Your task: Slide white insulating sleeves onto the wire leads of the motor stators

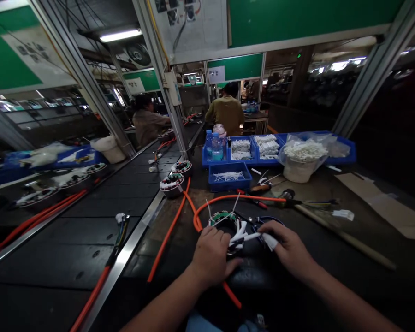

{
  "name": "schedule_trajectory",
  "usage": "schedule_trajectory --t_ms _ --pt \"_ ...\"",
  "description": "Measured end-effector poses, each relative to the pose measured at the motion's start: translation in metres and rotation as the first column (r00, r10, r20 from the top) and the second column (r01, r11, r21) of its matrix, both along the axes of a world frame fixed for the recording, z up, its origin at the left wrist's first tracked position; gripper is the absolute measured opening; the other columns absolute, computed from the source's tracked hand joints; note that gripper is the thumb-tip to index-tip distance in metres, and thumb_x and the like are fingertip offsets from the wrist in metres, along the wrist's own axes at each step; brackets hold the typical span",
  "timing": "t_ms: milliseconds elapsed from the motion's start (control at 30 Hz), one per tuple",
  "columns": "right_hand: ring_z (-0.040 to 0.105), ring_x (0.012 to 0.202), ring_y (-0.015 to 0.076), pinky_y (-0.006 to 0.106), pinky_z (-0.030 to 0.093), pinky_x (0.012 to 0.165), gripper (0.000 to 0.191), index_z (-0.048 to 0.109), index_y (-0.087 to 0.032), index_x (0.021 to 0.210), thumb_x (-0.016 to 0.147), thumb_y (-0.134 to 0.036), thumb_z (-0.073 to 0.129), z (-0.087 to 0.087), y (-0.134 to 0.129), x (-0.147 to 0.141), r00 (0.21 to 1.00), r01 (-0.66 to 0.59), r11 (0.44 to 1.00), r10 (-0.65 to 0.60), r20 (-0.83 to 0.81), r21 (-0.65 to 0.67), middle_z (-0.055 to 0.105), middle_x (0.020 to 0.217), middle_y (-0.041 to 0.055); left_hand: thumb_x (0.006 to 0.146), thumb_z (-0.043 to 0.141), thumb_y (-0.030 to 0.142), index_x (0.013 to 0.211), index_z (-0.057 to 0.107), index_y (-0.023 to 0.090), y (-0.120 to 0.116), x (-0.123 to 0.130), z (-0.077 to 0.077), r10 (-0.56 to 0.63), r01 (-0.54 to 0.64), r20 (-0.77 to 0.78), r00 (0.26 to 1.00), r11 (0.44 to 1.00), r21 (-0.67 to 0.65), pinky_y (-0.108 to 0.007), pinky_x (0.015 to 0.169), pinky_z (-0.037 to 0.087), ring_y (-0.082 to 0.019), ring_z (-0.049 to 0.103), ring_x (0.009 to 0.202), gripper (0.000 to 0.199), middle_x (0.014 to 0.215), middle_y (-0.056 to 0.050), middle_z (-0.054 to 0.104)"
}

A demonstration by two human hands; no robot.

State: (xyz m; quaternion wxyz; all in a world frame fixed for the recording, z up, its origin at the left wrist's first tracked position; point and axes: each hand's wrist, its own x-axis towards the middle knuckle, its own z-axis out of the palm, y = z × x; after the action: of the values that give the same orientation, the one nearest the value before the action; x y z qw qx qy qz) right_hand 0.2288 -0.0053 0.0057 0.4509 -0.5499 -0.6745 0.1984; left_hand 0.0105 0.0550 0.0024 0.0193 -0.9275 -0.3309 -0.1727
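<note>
A motor stator (224, 216), ring-shaped with a green and white top, lies at the bench's near side. My left hand (212, 253) is closed over its near left rim, thumb stretched to the right. White sleeved wire leads (240, 235) stick out of the ring between my hands. To the right of the ring, my right hand (287, 244) pinches a white sleeve (269, 241) between thumb and fingers. Two thin white strips (235, 203) stand up from the ring. An orange cable (224, 198) loops behind it, and dark thin wires lie beside my right fingertips.
Blue bins (240, 150) of white sleeves line the back, with bottles (217, 147) at left and a bagged bucket (299, 166) at right. A small blue tray (228, 177) holds thin strips. A wooden stick (346, 237) lies right. More stators (172, 183) sit beside the conveyor (100, 221). Two people work beyond.
</note>
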Motion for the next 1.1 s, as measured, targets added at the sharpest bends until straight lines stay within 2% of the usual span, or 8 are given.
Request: schedule_trajectory --t_ms 167,267,400,567,733,867,933,1100 --pt "0.057 0.086 0.0184 0.031 0.043 0.078 0.021 0.061 -0.02 0.089 0.076 -0.016 0.045 0.002 0.005 0.0 0.999 -0.028 1.0 0.028 0.018 -0.003 0.063 0.09 0.0039 0.066 0.065 0.05 0.078 0.053 0.017 -0.002 0.002 0.0 0.029 -0.029 -0.024 0.999 1.0 -0.002 -0.04 0.077 0.037 -0.023 0.051 0.076 0.037 0.078 -0.006 0.057" --pt "0.059 0.081 0.0184 0.029 0.045 0.074 0.019 0.063 -0.02 0.088 0.076 -0.021 0.048 0.002 0.011 0.002 0.996 -0.038 0.993 0.028 -0.083 -0.116 0.065 0.085 0.0029 0.067 0.063 0.051 0.077 0.053 0.017 -0.001 0.003 -0.002 0.026 -0.025 -0.029 0.999 1.0 0.015 -0.04 0.076 0.037 -0.023 0.051 0.075 0.037 0.078 -0.006 0.057" --pt "0.058 0.063 0.0157 0.026 0.045 0.06 0.018 0.063 -0.018 0.087 0.076 -0.025 0.05 0.005 0.016 0.007 0.972 -0.146 0.954 0.089 -0.217 -0.261 0.063 0.066 0.0004 0.069 0.061 0.052 0.076 0.053 0.017 0.001 0.004 -0.004 0.032 -0.032 -0.025 0.999 0.999 0.024 -0.04 0.075 0.036 -0.023 0.051 0.075 0.036 0.076 -0.006 0.057" --pt "0.059 0.089 0.0176 0.029 0.044 0.082 0.019 0.065 -0.02 0.083 0.076 -0.014 0.049 0.0 0.013 0.009 0.98 -0.194 0.979 0.19 -0.066 -0.069 0.066 0.092 0.004 0.07 0.059 0.051 0.077 0.053 0.017 0.001 0.004 -0.006 0.033 -0.032 -0.017 0.999 0.999 0.033 -0.04 0.075 0.036 -0.023 0.051 0.074 0.035 0.076 -0.005 0.057" --pt "0.062 0.083 0.0155 0.026 0.047 0.076 0.022 0.065 -0.021 0.091 0.079 -0.014 0.049 0.0 0.019 -0.009 0.967 -0.253 0.962 0.254 -0.009 -0.099 0.068 0.088 0.0031 0.072 0.056 0.05 0.078 0.054 0.017 0.002 0.005 -0.007 0.037 -0.037 0.001 0.999 0.998 0.052 -0.04 0.075 0.036 -0.023 0.051 0.074 0.034 0.074 -0.006 0.057" --pt "0.062 0.083 0.0144 0.024 0.048 0.075 0.029 0.063 -0.02 0.099 0.078 -0.009 0.046 0.003 0.003 -0.022 0.928 -0.327 0.944 0.328 0.177 -0.034 0.068 0.09 0.0043 0.069 0.057 0.046 0.077 0.053 0.017 0.003 0.005 -0.007 0.033 -0.033 0.012 0.999 0.998 0.062 -0.04 0.074 0.036 -0.023 0.05 0.074 0.03 0.074 -0.006 0.057" --pt "0.062 0.086 0.0151 0.025 0.049 0.075 0.035 0.06 -0.018 0.106 0.079 -0.006 0.042 -0.004 -0.013 -0.03 0.915 -0.316 0.948 0.295 0.275 0.038 0.067 0.095 0.0071 0.065 0.059 0.041 0.077 0.053 0.018 0.003 0.005 -0.008 0.026 -0.027 0.017 1.0 0.998 0.055 -0.04 0.074 0.036 -0.023 0.05 0.074 0.027 0.075 -0.005 0.057" --pt "0.063 0.087 0.0181 0.027 0.052 0.07 0.04 0.057 -0.016 0.11 0.078 -0.002 0.036 -0.028 -0.028 -0.057 0.933 -0.118 0.932 -0.013 0.359 0.342 0.066 0.095 0.0113 0.062 0.057 0.034 0.088 0.053 0.017 0.002 0.005 -0.008 0.024 -0.024 0.016 1.0 1.0 0.006 -0.042 0.077 0.035 -0.025 0.05 0.077 0.031 0.078 -0.007 0.058"
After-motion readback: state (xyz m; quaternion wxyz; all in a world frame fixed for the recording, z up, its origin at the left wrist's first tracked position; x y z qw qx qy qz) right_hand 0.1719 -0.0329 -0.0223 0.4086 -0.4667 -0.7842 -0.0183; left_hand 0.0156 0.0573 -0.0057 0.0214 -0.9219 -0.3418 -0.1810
